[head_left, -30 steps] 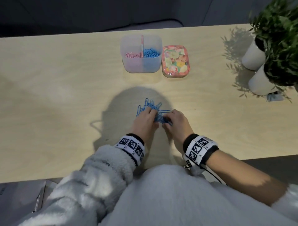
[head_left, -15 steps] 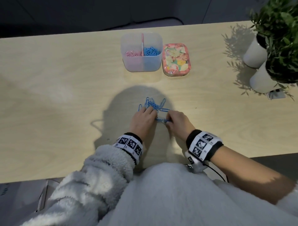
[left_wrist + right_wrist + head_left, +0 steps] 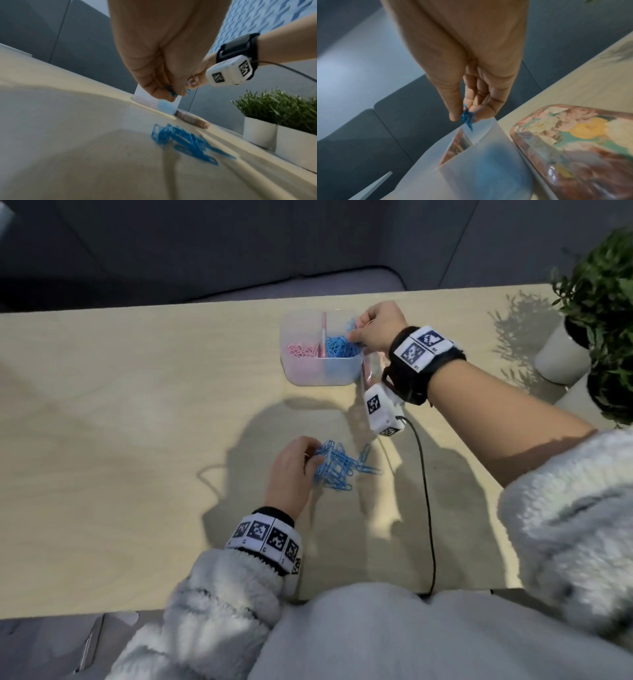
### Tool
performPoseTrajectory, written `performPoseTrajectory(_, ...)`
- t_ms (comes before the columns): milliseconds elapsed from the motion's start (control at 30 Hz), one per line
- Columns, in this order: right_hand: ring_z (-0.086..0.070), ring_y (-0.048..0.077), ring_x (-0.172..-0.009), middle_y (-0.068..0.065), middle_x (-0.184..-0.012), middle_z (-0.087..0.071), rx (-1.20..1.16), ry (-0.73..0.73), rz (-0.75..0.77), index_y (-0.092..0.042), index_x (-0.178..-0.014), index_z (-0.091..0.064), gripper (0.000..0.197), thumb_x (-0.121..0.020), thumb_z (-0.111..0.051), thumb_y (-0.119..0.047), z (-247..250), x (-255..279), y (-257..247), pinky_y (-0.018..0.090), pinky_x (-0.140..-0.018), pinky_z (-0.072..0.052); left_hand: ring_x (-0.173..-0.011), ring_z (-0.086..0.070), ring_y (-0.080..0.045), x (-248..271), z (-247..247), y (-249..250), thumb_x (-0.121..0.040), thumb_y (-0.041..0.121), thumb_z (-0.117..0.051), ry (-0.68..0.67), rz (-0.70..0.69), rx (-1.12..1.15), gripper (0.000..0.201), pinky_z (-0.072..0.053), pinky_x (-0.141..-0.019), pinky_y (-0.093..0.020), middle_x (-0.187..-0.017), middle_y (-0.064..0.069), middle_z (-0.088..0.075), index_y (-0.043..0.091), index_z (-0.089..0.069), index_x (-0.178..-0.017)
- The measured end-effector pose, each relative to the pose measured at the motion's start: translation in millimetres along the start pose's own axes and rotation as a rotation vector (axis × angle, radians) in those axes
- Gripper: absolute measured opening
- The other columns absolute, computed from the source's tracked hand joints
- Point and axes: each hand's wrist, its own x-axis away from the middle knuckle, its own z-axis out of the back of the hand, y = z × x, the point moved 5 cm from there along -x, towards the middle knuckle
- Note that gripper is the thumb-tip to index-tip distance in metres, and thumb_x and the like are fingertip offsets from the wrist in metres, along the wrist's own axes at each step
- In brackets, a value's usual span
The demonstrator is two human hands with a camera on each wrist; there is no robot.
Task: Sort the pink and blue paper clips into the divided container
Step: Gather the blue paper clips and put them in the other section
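Note:
The translucent divided container stands at the table's far side, with pink paper clips in its left compartment and blue ones in its right. My right hand hovers over the right compartment and pinches a few blue clips between thumb and fingers, just above the container's rim. A pile of blue paper clips lies on the table in front of me. At its left edge my left hand pinches some blue clips, lifted a little above the pile.
A floral lid lies right of the container, mostly hidden under my right wrist in the head view. White pots with green plants stand at the far right. A black cable runs from my right wrist across the table.
My right hand has left the pile and gone up to the container's right compartment with blue clips in its fingers. My left hand stays at the pile.

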Motion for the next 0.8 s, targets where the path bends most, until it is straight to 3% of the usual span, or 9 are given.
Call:
performPoseTrajectory(133, -0.058, 0.017, -0.063, 0.011, -0.084, -0.059, -0.076, -0.022, -0.024, -0.011, -0.071, -0.058, 0.016, -0.085, -0.058, -0.003, -13.3, -8.6, 1.3, 0.029, -0.068, -0.056, -0.092, -0.058, -0.023, -35.3, 12.9, 22.9, -0.09, 0.015, -0.056, 0.035, -0.059, -0.026, 0.016, -0.037, -0.075, -0.019, -0.099, -0.011, -0.065, 0.005, -0.06, -0.102)
performPoseTrajectory(233, -0.06, 0.021, -0.069, 0.012, -0.094, -0.06, -0.235, 0.068, 0.024, 0.0, -0.1, -0.063, 0.019, -0.088, -0.049, 0.001, -4.5, 7.1, 8.6, 0.027, -0.065, -0.056, -0.098, -0.058, -0.028, -75.2, 25.1, 50.1, -0.09, 0.014, -0.056, 0.099, -0.145, -0.086, 0.019, -0.034, -0.076, -0.023, -0.105, -0.014, -0.065, 0.003, -0.061, -0.105)
performPoseTrajectory(367, -0.056, 0.016, -0.056, 0.009, -0.074, -0.06, -0.358, 0.077, 0.04, -0.006, -0.089, -0.06, 0.019, -0.088, -0.044, 0.005, 4.1, 56.5, 40.4, 0.029, -0.059, -0.051, -0.107, -0.054, -0.031, -137.0, 31.5, 85.1, -0.091, 0.013, -0.051, 0.088, -0.17, -0.219, 0.025, -0.034, -0.085, -0.029, -0.114, -0.017, -0.06, 0.003, -0.058, -0.112)
performPoseTrajectory(467, -0.057, 0.001, -0.047, 0.007, -0.073, -0.061, -0.338, -0.043, 0.014, -0.007, -0.083, -0.06, 0.023, -0.09, -0.043, 0.006, -0.8, 91.7, 75.9, 0.02, -0.052, -0.051, -0.109, -0.054, -0.035, -172.3, 23.6, 90.2, -0.092, 0.013, -0.048, -0.015, -0.073, -0.382, 0.025, -0.041, -0.089, -0.038, -0.117, -0.02, -0.059, 0.002, -0.058, -0.112)
performPoseTrajectory(500, -0.057, 0.0, -0.048, 0.006, -0.074, -0.061, -0.296, -0.064, 0.002, -0.012, -0.078, -0.06, 0.027, -0.09, -0.043, 0.005, -2.1, 102.1, 86.8, 0.022, -0.053, -0.052, -0.109, -0.055, -0.037, -178.4, 21.1, 91.5, -0.092, 0.013, -0.048, -0.03, -0.055, -0.427, 0.025, -0.043, -0.089, -0.04, -0.117, -0.023, -0.059, 0.0, -0.058, -0.112)
performPoseTrajectory(600, -0.06, 0.014, -0.068, 0.011, -0.088, -0.068, -0.022, -0.121, 0.021, -0.026, -0.07, -0.058, 0.031, -0.088, -0.048, -0.003, -8.6, 125.8, 110.6, 0.031, -0.07, -0.051, -0.108, -0.055, -0.039, -181.0, 11.4, 97.7, -0.093, 0.01, -0.046, -0.088, -0.073, -0.467, 0.025, -0.043, -0.087, -0.041, -0.114, -0.027, -0.06, -0.005, -0.057, -0.109)
performPoseTrajectory(667, -0.058, 0.018, -0.081, 0.01, -0.1, -0.066, 0.21, -0.205, 0.047, -0.02, -0.087, -0.065, 0.012, -0.083, -0.059, -0.009, -15.0, 139.2, 121.0, 0.029, -0.079, -0.048, -0.105, -0.057, -0.035, -167.8, 11.3, 103.1, -0.09, 0.006, -0.05, -0.032, -0.19, -0.445, 0.023, -0.043, -0.089, -0.036, -0.111, -0.024, -0.062, -0.002, -0.061, -0.108)
performPoseTrajectory(733, -0.055, 0.023, -0.098, 0.01, -0.113, -0.058, 0.383, -0.3, 0.121, -0.012, -0.114, -0.061, 0.039, -0.076, -0.069, -0.013, -23.7, 147.6, 129.8, 0.031, -0.089, -0.044, -0.096, -0.06, -0.032, -139.7, 16.4, 98.8, -0.083, 0.005, -0.061, 0.118, -0.351, -0.405, 0.018, -0.046, -0.084, -0.033, -0.101, -0.018, -0.067, 0.004, -0.066, -0.1)
performPoseTrajectory(800, -0.046, 0.027, -0.111, 0.009, -0.126, -0.049, 0.485, -0.348, 0.187, -0.013, -0.126, -0.054, 0.057, -0.072, -0.073, -0.015, -31.0, 151.1, 134.3, 0.035, -0.097, -0.041, -0.1, -0.057, -0.032, -105.5, 8.4, 70.9, -0.085, 0.014, -0.061, -0.011, -0.265, -0.35, 0.021, -0.045, -0.085, -0.038, -0.106, -0.014, -0.064, 0.008, -0.064, -0.105)
